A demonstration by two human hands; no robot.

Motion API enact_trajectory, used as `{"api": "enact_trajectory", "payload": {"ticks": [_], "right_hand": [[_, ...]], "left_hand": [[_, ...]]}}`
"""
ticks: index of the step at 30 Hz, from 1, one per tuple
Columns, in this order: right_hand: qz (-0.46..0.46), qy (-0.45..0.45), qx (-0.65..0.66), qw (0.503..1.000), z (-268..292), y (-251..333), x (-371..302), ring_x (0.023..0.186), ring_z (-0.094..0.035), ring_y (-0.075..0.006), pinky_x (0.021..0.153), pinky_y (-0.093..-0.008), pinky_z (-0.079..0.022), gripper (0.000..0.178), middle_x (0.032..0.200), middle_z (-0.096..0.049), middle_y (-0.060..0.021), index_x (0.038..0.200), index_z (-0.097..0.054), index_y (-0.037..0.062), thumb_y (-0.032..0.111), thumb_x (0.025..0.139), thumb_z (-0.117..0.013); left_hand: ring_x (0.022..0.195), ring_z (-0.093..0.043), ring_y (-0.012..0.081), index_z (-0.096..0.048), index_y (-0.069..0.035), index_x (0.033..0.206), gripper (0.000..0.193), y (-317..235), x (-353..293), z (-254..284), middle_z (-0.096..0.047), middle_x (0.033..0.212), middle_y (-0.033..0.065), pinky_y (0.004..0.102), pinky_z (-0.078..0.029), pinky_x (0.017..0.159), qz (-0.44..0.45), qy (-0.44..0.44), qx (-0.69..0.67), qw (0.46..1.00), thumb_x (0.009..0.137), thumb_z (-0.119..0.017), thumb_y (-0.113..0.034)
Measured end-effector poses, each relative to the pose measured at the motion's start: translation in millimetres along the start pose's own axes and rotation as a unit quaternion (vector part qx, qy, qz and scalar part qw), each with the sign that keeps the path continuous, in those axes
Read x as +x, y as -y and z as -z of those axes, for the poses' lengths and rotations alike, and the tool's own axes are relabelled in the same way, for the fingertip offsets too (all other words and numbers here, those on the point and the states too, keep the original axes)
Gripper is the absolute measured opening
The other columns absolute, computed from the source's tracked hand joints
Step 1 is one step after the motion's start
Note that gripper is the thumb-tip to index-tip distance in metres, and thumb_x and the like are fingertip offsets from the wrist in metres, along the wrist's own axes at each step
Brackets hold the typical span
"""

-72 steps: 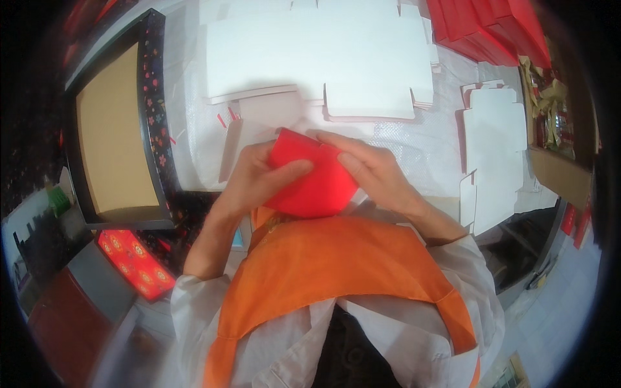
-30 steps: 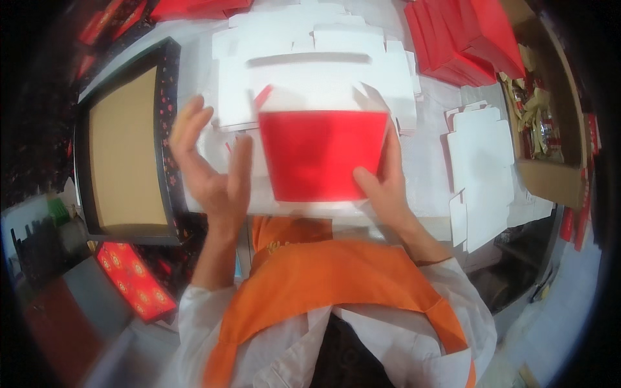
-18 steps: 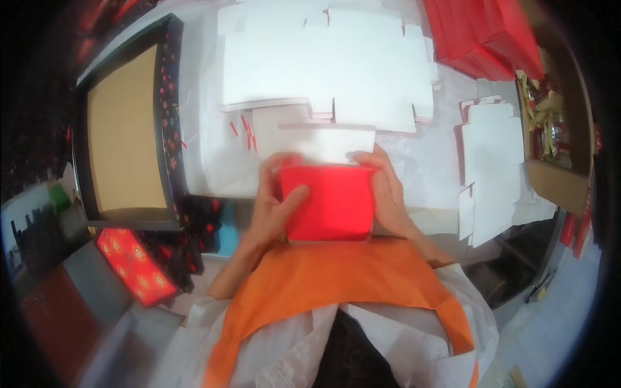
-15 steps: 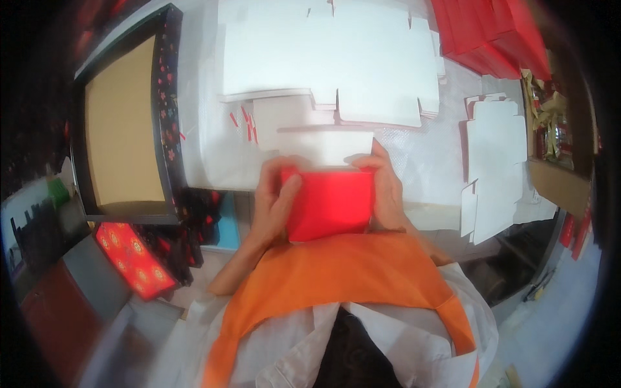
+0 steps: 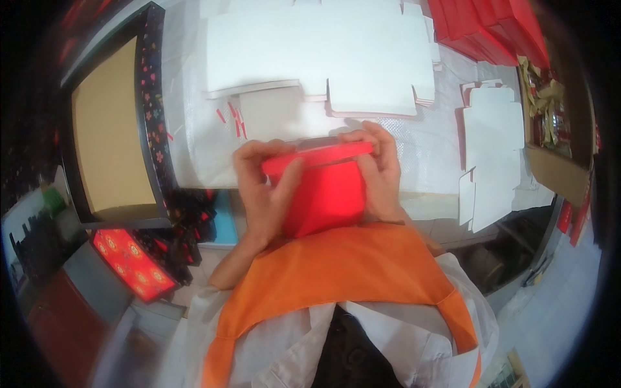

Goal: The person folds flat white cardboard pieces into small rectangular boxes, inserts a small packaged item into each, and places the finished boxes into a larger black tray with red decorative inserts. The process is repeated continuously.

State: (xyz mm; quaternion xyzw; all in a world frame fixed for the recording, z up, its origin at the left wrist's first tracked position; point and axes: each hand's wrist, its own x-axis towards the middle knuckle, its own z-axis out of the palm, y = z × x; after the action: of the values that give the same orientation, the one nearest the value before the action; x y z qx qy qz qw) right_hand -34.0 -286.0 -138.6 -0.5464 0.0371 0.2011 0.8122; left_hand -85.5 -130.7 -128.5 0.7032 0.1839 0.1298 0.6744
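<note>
Close in front of my orange apron, a red cardboard box is held up between both hands. Its top flap lies folded over as a red strip along the far edge, with a thin gap beneath its right part. My left hand grips the left side, thumb on the near face and fingers over the far edge. On the right corner my right hand presses with thumb and fingers around the flap. The box's far side is hidden.
Flat white box blanks lie stacked across the table, and a smaller stack sits to the right. Small red strips lie left of centre. A black-framed tray stands left; red bags and a carton of wrapped items stand right.
The flap, which stood up with its white inner side showing, is now folded down with red outward. Both hands have shifted to its edge, and the view has moved slightly.
</note>
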Motion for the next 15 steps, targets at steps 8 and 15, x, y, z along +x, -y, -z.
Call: {"api": "enact_trajectory", "payload": {"ticks": [8, 15], "right_hand": [[-0.071, 0.028, -0.036, 0.996, -0.8, 15.4, 4.0, 0.102, -0.047, -0.0141, 0.089, -0.0279, -0.038, 0.016, 0.108, -0.052, -0.0093, 0.103, -0.048, 0.0008, 0.002, 0.087, -0.045], [-0.005, 0.085, -0.055, 0.995, 10.4, -1.0, 4.6, 0.1, -0.047, -0.0131, 0.087, -0.026, -0.038, 0.008, 0.109, -0.052, -0.0083, 0.094, -0.051, 0.0023, 0.002, 0.087, -0.046]], "left_hand": [[0.091, -0.052, 0.0149, -0.052, -0.001, 0.099, 0.021, -4.7, 8.8, 0.2, -0.055, 0.095, 0.0074, 0.0245, -0.041, 0.081, 0.067, 0.065, 0.057, 0.994, 0.078, -0.059, -0.003], [0.093, -0.053, 0.0154, -0.058, 0.001, 0.089, 0.009, 5.5, 3.4, 9.4, -0.057, 0.101, 0.0084, 0.0249, -0.04, 0.083, -0.012, 0.077, 0.089, 0.993, 0.083, -0.052, -0.003]]}}
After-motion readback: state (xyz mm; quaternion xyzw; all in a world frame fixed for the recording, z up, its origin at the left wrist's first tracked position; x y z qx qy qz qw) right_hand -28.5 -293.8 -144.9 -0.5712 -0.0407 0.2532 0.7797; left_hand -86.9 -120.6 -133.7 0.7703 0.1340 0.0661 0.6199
